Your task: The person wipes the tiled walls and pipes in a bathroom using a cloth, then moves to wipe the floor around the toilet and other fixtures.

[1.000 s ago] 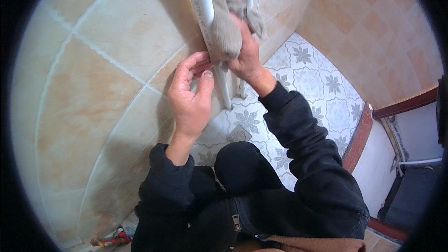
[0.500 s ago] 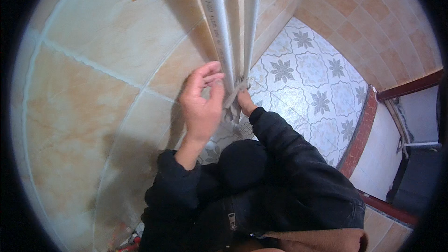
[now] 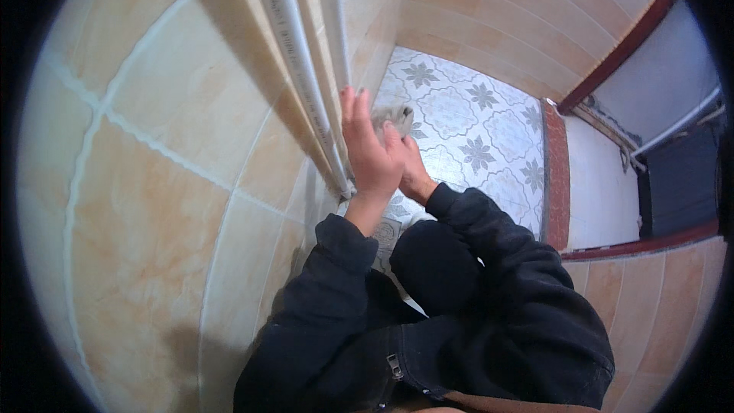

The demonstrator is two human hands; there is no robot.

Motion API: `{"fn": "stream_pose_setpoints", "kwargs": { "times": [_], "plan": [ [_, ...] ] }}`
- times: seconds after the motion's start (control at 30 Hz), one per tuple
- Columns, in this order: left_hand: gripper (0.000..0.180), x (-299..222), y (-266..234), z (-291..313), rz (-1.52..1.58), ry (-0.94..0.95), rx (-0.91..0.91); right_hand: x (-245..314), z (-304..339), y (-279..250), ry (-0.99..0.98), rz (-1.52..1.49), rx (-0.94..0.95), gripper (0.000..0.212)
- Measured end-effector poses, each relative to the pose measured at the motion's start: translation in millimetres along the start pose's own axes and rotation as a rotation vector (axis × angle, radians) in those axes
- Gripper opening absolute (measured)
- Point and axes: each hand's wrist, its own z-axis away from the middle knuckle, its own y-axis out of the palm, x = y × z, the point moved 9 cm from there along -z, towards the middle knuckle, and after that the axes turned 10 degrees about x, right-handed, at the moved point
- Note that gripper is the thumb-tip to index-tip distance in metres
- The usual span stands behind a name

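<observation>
Crossing near centre, two bare hands overlap beside the slim, smooth white pipes (image 3: 297, 61) at eleven o'clock.

Soft, crumpled and grey-beige, the cloth (image 3: 394, 115) sits just towards one o'clock, at the right hand (image 3: 414, 173), whose fingers are hidden, so its grip I can't tell; the left hand (image 3: 371, 154) stretches its fingers straight, thumb apart. Glossy floor tiles (image 3: 478, 154) with grey flower shapes spread towards two. Half a second ago, the cloth was down against the pipes and the hands were apart; now it shows against the tiles.
</observation>
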Motion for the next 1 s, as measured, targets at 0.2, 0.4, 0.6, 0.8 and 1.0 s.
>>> {"fn": "stream_pose_setpoints", "kwargs": {
  "times": [0.2, 0.4, 0.6, 0.8, 1.0],
  "plan": [
    [0.057, 20.7, -5.6, 0.1, -0.01, -0.075, -0.034, 60.6, -87.1, -26.1, -0.099, -0.039, -0.177, 0.028],
    [0.055, 35.0, -6.4, 10.8, -0.102, -0.091, 0.148, 148.6, -160.8, 19.7, -0.519, -0.101, 0.097, 0.027],
    [0.046, 52.0, 4.1, 31.3, -0.146, -0.178, 0.273, 73.3, -160.3, 23.2, -0.606, 0.178, -0.074, 0.048],
    [0.039, 84.2, 22.1, 49.9, -0.157, -0.34, 0.363, -124.6, -168.8, 20.8, -0.125, -0.016, -0.161, 0.047],
    [0.037, 104.9, 58.5, 65.3, -0.165, -0.403, 0.565, -330.8, -146.2, 54.9, 0.573, -0.712, 0.008, 0.047]
  ]
}}
